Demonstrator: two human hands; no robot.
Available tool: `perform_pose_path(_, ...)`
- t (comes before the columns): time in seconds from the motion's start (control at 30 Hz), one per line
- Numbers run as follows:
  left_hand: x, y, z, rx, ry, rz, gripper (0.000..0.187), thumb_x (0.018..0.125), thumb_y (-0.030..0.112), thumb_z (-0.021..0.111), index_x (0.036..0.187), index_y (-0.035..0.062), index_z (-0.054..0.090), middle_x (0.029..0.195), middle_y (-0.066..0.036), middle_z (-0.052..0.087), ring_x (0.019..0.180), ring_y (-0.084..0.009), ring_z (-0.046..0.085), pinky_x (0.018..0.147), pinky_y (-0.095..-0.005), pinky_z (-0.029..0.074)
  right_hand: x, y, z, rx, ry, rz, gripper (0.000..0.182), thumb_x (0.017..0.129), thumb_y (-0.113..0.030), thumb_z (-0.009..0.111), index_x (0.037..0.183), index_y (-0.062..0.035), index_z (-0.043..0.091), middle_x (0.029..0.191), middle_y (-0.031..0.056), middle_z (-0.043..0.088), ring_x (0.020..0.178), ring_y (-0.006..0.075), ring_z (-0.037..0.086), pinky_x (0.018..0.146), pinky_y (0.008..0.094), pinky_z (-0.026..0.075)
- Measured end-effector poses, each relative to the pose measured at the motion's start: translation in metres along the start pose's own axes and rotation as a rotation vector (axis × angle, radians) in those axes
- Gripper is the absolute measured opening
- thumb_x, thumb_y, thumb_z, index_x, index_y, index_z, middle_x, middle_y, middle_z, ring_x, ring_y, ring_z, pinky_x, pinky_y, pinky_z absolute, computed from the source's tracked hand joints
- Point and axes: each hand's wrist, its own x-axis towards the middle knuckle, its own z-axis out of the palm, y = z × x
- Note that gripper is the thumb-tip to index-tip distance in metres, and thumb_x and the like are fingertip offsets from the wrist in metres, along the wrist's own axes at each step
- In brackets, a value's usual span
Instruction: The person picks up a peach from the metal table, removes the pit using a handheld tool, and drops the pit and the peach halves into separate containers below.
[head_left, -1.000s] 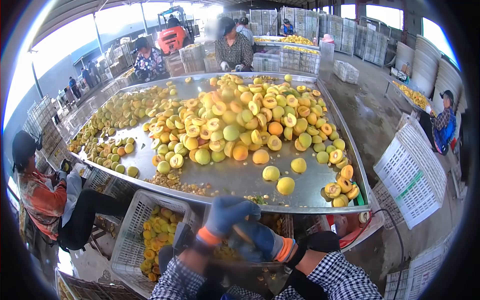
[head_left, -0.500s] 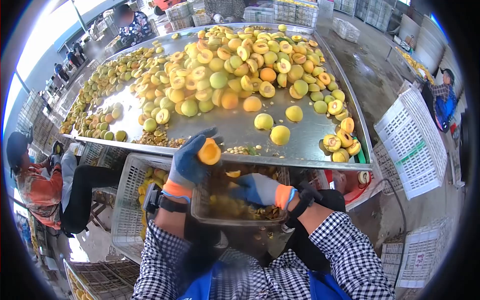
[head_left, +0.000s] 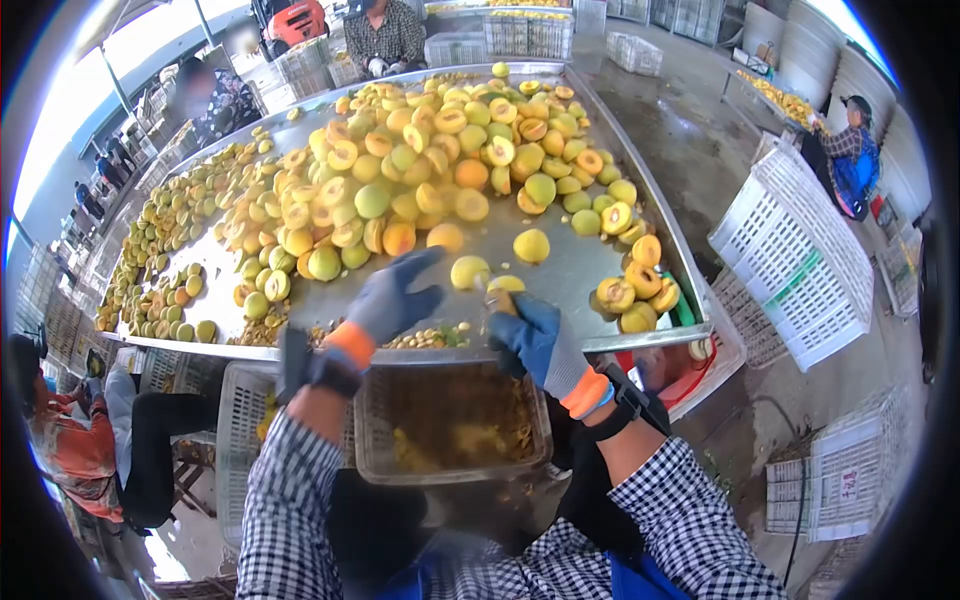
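My left hand [head_left: 398,298], in a grey-blue glove, is over the near edge of the metal table with fingers apart and nothing in it. Just ahead of it lie whole yellow peaches [head_left: 469,272]. My right hand [head_left: 540,345], in a blue and grey glove, is closed around a small hand tool [head_left: 497,299] with a brownish handle; its tip is blurred. Beside that tip sits another peach [head_left: 507,284], partly hidden. A big heap of whole and halved peaches [head_left: 400,160] covers the table's middle. Peach pits [head_left: 432,338] lie along the near edge.
Below the table edge stands a plastic crate [head_left: 455,474] with scraps inside; another white crate [head_left: 235,450] is at its left. Large white crates [head_left: 800,265] stand at right. A seated person [head_left: 75,440] works at left, and others sit around the table [head_left: 570,310].
The hollowed peach half has left my left hand, which opened and moved forward over the table. My right hand rose from the crate to the table edge. The view shifted.
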Motion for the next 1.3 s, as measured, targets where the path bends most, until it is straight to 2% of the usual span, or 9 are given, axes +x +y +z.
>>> perform_pose_path(0.2,0.086,-0.003,0.057,0.538,-0.344,0.056,0.065,0.085,0.025,0.067,0.144,0.0072,0.047,0.133,-0.023,0.057,0.12,-0.0368,0.058,0.098,-0.0457,0.051,0.017,0.004,-0.026,-0.136,0.046,0.033,0.032,0.096,-0.031,0.062,0.106,-0.0016,0.068,0.066,0.0065,0.063,0.056,0.0149,0.06,0.053,0.0322,0.048)
perform_pose_path(0.3,0.069,-0.017,0.035,-0.855,-0.222,-0.367,0.062,0.085,0.023,0.062,0.142,0.0006,0.048,0.129,-0.021,0.06,0.116,-0.0349,0.06,0.087,-0.0462,0.057,0.023,0.028,-0.024,-0.441,0.12,-0.286,0.037,0.097,-0.038,0.059,0.105,-0.0031,0.068,0.073,0.0178,0.068,0.063,0.0324,0.067,0.059,0.0431,0.052)
perform_pose_path(0.4,0.024,0.0,0.022,-1.483,-0.282,-0.1,0.06,0.091,0.029,0.057,0.142,-0.0006,0.047,0.131,-0.021,0.059,0.118,-0.0347,0.059,0.088,-0.0458,0.057,0.011,0.016,-0.012,-0.748,0.11,-0.339,0.041,0.097,-0.044,0.055,0.106,-0.0054,0.068,0.082,0.0241,0.067,0.075,0.0442,0.065,0.067,0.0518,0.052)
perform_pose_path(0.47,-0.001,0.012,0.029,-1.507,-0.164,-0.113,0.06,0.096,0.035,0.053,0.143,-0.0012,0.045,0.132,-0.021,0.058,0.119,-0.034,0.059,0.094,-0.0454,0.054,0.003,0.009,0.003,-0.765,0.118,-0.361,0.04,0.096,-0.043,0.059,0.105,-0.0056,0.068,0.081,0.0242,0.067,0.075,0.0456,0.064,0.065,0.0513,0.052)
perform_pose_path(0.57,-0.041,0.025,0.043,-0.83,0.098,0.016,0.057,0.103,0.041,0.045,0.139,-0.0031,0.048,0.13,-0.022,0.059,0.121,-0.0319,0.058,0.104,-0.0434,0.048,-0.009,-0.003,0.019,-0.825,0.028,-0.385,0.042,0.097,-0.046,0.055,0.105,-0.0061,0.066,0.082,0.0228,0.068,0.075,0.0441,0.065,0.067,0.0528,0.052)
perform_pose_path(0.63,-0.053,0.022,0.046,-1.426,0.094,-0.13,0.052,0.104,0.037,0.045,0.137,-0.0033,0.049,0.129,-0.022,0.06,0.12,-0.0295,0.059,0.103,-0.0414,0.049,-0.013,-0.002,0.029,-0.855,0.007,-0.455,0.043,0.097,-0.046,0.055,0.101,-0.0044,0.065,0.08,0.0227,0.067,0.073,0.0438,0.065,0.066,0.0526,0.052)
perform_pose_path(0.7,-0.068,0.03,0.046,-0.48,0.31,0.116,0.037,0.099,0.021,0.053,0.127,-0.0034,0.057,0.117,-0.018,0.066,0.108,-0.0261,0.065,0.096,-0.0375,0.052,-0.017,0.002,0.037,-0.876,0.006,-0.475,0.042,0.097,-0.045,0.055,0.097,-0.0036,0.064,0.077,0.022,0.067,0.071,0.0428,0.066,0.064,0.0514,0.052)
perform_pose_path(0.77,-0.074,0.03,0.045,-0.228,0.427,0.205,0.028,0.089,0.004,0.067,0.116,-0.0033,0.064,0.106,-0.014,0.071,0.096,-0.0235,0.069,0.087,-0.0343,0.055,-0.021,0.003,0.044,-0.909,0.003,-0.494,0.042,0.098,-0.044,0.055,0.094,-0.0031,0.063,0.075,0.0215,0.067,0.069,0.0419,0.066,0.062,0.0503,0.052)
perform_pose_path(1.3,-0.09,0.017,0.048,-0.696,0.536,0.005,0.027,0.09,0.006,0.057,0.113,-0.0019,0.067,0.101,-0.013,0.072,0.093,-0.0222,0.07,0.084,-0.0332,0.054,-0.01,0.005,0.06,-0.94,-0.168,-0.448,0.042,0.098,-0.042,0.054,0.096,-0.0015,0.063,0.081,0.0227,0.066,0.073,0.0416,0.065,0.065,0.0504,0.051)
